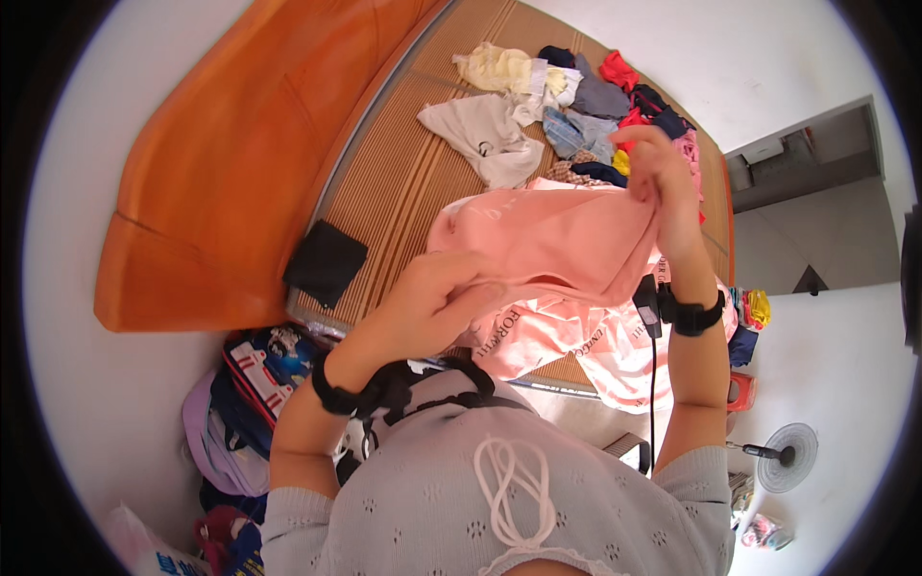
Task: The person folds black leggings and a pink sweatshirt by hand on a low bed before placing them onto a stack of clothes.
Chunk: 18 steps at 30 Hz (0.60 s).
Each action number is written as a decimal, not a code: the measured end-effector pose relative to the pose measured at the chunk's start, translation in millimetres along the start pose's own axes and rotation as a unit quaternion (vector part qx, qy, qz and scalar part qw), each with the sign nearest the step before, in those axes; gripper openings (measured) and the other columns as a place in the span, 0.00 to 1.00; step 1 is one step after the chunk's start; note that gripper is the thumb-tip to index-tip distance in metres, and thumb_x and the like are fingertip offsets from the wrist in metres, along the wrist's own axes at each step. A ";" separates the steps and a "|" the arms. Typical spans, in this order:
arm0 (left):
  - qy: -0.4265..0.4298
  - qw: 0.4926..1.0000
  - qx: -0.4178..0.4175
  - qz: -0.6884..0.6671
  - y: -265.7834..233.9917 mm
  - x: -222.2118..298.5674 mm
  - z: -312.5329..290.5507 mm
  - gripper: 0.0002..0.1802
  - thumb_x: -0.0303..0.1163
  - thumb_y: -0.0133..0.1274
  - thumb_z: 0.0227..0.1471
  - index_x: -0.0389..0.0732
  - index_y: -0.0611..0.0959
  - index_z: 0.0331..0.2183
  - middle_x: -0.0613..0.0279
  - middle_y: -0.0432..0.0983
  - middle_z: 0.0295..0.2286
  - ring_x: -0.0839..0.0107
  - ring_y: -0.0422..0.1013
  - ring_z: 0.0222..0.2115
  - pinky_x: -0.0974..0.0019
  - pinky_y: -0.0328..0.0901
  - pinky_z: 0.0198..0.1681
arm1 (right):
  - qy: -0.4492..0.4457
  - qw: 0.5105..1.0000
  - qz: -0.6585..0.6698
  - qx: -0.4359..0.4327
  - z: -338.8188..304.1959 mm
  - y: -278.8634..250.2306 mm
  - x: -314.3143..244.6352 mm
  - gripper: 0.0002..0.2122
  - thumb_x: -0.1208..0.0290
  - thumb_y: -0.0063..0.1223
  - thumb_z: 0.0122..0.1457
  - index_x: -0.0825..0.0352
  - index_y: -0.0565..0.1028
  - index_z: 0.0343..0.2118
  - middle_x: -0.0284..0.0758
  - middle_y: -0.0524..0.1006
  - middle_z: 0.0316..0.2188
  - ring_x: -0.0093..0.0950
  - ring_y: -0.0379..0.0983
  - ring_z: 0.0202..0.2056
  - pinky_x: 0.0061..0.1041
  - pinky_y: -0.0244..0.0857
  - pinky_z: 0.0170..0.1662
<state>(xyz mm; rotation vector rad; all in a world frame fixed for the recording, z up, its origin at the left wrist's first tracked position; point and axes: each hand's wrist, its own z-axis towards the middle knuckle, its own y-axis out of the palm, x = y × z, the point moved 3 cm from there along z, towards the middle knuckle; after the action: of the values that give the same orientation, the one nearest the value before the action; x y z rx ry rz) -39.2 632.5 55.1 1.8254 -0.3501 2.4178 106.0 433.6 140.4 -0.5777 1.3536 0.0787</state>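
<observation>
A plain pink garment [567, 235] with pale lettering near its far left edge is spread between my hands; its exact kind I cannot make out. At its near left edge, my left hand [442, 298] is closed on the cloth. My right hand [663, 178] pinches its far right corner, with one finger raised and bent. Under and in front of the garment lies a lighter pink cloth [538, 336] with dark printed lettering, hanging over the near edge of the bed mat [384, 182].
A heap of mixed clothes, including a white shirt [490, 139], covers the far part of the mat. A black folded cloth [327, 264] lies at left, by the orange wooden headboard [230, 182]. Bags [226, 427] stand lower left; a fan [788, 458] is at right.
</observation>
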 end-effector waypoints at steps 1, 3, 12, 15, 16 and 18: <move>-0.034 0.999 0.010 -0.038 1.0 3.1 2.6 0.06 0.24 0.49 0.47 0.32 0.76 0.30 0.66 0.69 0.19 0.82 0.63 0.20 0.78 0.59 0.24 | -0.118 0.989 -0.066 -0.060 -4.3 24.1 -0.9 0.10 0.67 0.49 0.47 0.66 0.72 0.31 0.28 0.62 0.16 0.23 0.59 0.19 0.23 0.55 0.24; -0.035 0.996 0.025 -0.075 2.3 1.3 6.8 0.06 0.23 0.49 0.48 0.32 0.76 0.30 0.66 0.70 0.20 0.82 0.64 0.21 0.78 0.60 0.24 | -0.230 0.938 -0.174 -0.190 -20.8 73.6 -11.9 0.12 0.65 0.56 0.43 0.67 0.73 0.28 0.32 0.64 0.18 0.27 0.62 0.22 0.25 0.56 0.26; -0.036 0.934 0.048 -0.352 -15.0 -21.2 13.5 0.07 0.25 0.46 0.53 0.36 0.69 0.36 0.63 0.71 0.32 0.80 0.67 0.31 0.76 0.64 0.35 | -0.159 0.905 -0.212 -0.334 -24.3 102.1 -12.7 0.10 0.69 0.51 0.52 0.70 0.68 0.22 0.35 0.62 0.20 0.29 0.61 0.23 0.25 0.57 0.28; 0.037 0.947 0.267 -0.175 -33.1 -27.5 6.8 0.06 0.24 0.44 0.54 0.37 0.67 0.35 0.63 0.71 0.30 0.78 0.68 0.30 0.76 0.64 0.34 | -0.024 0.957 -0.042 -0.285 -18.3 97.0 4.6 0.12 0.67 0.45 0.59 0.69 0.66 0.22 0.27 0.64 0.20 0.15 0.60 0.26 0.18 0.56 0.28; 0.036 0.945 0.272 -0.177 -35.6 -32.3 -2.1 0.06 0.24 0.44 0.54 0.37 0.67 0.35 0.63 0.71 0.30 0.78 0.68 0.30 0.76 0.64 0.34 | -0.022 0.956 -0.043 -0.290 -16.1 93.7 6.8 0.12 0.67 0.45 0.59 0.69 0.66 0.22 0.27 0.64 0.20 0.15 0.60 0.26 0.18 0.56 0.28; -0.057 0.965 0.197 -0.163 -26.9 -47.4 -24.0 0.05 0.23 0.45 0.53 0.36 0.68 0.35 0.63 0.71 0.29 0.79 0.68 0.29 0.76 0.64 0.33 | -0.004 0.963 -0.016 -0.270 -10.3 83.5 11.8 0.12 0.67 0.45 0.59 0.68 0.65 0.22 0.24 0.62 0.19 0.13 0.57 0.26 0.16 0.55 0.28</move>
<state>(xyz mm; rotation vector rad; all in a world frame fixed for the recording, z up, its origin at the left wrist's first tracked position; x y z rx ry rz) -42.7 667.3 6.9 1.9808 0.4269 2.2696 67.9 497.6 99.5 -1.0542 1.3134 0.4338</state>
